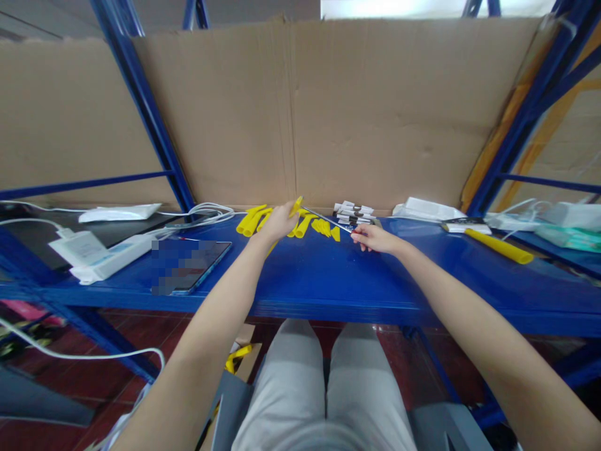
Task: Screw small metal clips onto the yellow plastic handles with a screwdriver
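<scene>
My left hand [282, 220] is closed around a small yellow tube [297, 205] above the far part of the blue shelf top. My right hand [373, 238] grips one end of a slim silver metal rod [326, 217]; the rod's other end reaches the yellow tube in my left hand. Whether its tip sits inside the tube is too small to tell. Several yellow tubes [251, 222] lie beside and partly behind my left hand. Between the hands is a group of small flat yellow pieces [322, 227]. Small white-and-black bundles [353, 212] lie just behind my right hand.
At left lie a tablet-like device [200, 266], a white power strip [115, 258] and coiled white cables [211, 213]. On the right are a white packet [427, 210] and a longer yellow tube [500, 246]. A cardboard wall [375, 113] and blue posts [145, 106] bound the shelf.
</scene>
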Motion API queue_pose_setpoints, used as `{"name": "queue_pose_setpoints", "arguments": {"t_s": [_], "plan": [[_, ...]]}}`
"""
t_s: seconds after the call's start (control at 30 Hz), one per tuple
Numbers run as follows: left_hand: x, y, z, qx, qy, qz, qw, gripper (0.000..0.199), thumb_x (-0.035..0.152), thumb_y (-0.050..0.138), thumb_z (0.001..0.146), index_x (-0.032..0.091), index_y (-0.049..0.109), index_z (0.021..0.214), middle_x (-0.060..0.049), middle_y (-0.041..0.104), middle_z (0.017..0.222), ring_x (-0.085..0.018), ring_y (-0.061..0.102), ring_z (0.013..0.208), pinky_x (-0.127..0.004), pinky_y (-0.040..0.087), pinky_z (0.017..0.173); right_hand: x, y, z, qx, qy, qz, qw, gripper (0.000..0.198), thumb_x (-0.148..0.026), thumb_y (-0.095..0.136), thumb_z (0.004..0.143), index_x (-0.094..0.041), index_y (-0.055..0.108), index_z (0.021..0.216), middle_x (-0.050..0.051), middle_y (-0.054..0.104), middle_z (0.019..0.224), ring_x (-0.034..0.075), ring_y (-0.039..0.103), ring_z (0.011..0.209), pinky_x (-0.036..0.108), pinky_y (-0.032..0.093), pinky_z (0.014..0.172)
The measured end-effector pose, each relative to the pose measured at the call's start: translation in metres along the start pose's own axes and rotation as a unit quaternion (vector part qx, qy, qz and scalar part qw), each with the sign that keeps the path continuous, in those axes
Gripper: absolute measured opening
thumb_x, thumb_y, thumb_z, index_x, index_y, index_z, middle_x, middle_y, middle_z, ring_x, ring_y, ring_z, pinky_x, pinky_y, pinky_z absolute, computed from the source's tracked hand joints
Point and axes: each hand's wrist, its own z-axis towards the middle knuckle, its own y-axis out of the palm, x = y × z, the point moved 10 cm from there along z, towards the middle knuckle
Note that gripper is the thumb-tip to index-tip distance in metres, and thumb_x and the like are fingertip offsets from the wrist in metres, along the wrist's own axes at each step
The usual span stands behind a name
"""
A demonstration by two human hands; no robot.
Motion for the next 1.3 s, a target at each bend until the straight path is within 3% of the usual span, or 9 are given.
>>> {"name": "queue_pose_setpoints", "arguments": {"t_s": [0.2, 0.43, 0.67, 0.93, 1.17, 1.3], "plan": [[0.0034, 0.0002, -0.0010, 0.000, 0.010, 0.003, 1.000, 0.036, 0.023, 0.041, 0.086, 0.009, 0.061, 0.112, -0.013, 0.068, 0.103, -0.021, 0.063, 0.096, -0.028, 0.045, 0.083, 0.0019, -0.0057, 0.0038, 0.027, -0.041, 0.023, 0.999, 0.024, -0.032, 0.064, 0.079, -0.020, 0.044, 0.081, -0.004, 0.053, 0.060, 0.008, 0.050, 0.047, 0.018, 0.037, 0.044], [0.0009, -0.0006, -0.0002, 0.009, 0.006, 0.012, 1.000, 0.034, 0.024, 0.042, 0.086, 0.011, 0.061, 0.111, -0.012, 0.068, 0.104, -0.021, 0.062, 0.098, -0.027, 0.045, 0.083, -0.0005, -0.0053, 0.0021, -0.004, -0.017, -0.047, 0.999, 0.031, -0.042, 0.045, 0.089, -0.016, 0.059, 0.080, 0.002, 0.059, 0.062, 0.009, 0.050, 0.050, 0.019, 0.037, 0.044], [0.0011, -0.0025, -0.0012, 0.007, -0.003, 0.003, 1.000, 0.032, 0.023, 0.042, 0.086, 0.011, 0.060, 0.110, -0.012, 0.067, 0.103, -0.021, 0.063, 0.097, -0.027, 0.045, 0.081, -0.0045, -0.0088, 0.0041, 0.044, -0.077, -0.006, 0.996, 0.022, -0.038, 0.057, 0.081, -0.018, 0.049, 0.077, 0.001, 0.059, 0.066, 0.010, 0.052, 0.052, 0.021, 0.042, 0.051], [0.0021, -0.0014, 0.0006, 0.027, 0.025, -0.032, 0.999, 0.034, 0.023, 0.043, 0.084, 0.011, 0.057, 0.113, -0.010, 0.067, 0.100, -0.020, 0.062, 0.097, -0.028, 0.045, 0.083, 0.0021, -0.0052, 0.0063, 0.004, -0.015, -0.005, 1.000, 0.027, -0.036, 0.044, 0.089, -0.016, 0.057, 0.076, 0.003, 0.061, 0.067, 0.010, 0.052, 0.055, 0.022, 0.043, 0.055], [0.0012, -0.0029, 0.0001, 0.024, 0.016, -0.036, 0.999, 0.034, 0.023, 0.043, 0.085, 0.010, 0.058, 0.113, -0.012, 0.067, 0.102, -0.022, 0.063, 0.094, -0.029, 0.046, 0.081, -0.0011, -0.0070, 0.0029, 0.016, -0.036, -0.008, 0.999, 0.018, -0.033, 0.053, 0.085, -0.017, 0.053, 0.080, 0.002, 0.062, 0.068, 0.010, 0.055, 0.055, 0.020, 0.043, 0.054], [0.0013, -0.0034, -0.0012, 0.016, 0.004, -0.031, 0.999, 0.035, 0.023, 0.043, 0.085, 0.010, 0.057, 0.115, -0.012, 0.067, 0.103, -0.021, 0.063, 0.095, -0.029, 0.045, 0.083, -0.0020, -0.0045, -0.0008, -0.008, -0.010, -0.004, 1.000, 0.018, -0.031, 0.050, 0.088, -0.016, 0.053, 0.079, 0.003, 0.062, 0.068, 0.009, 0.054, 0.054, 0.019, 0.041, 0.050]]}}
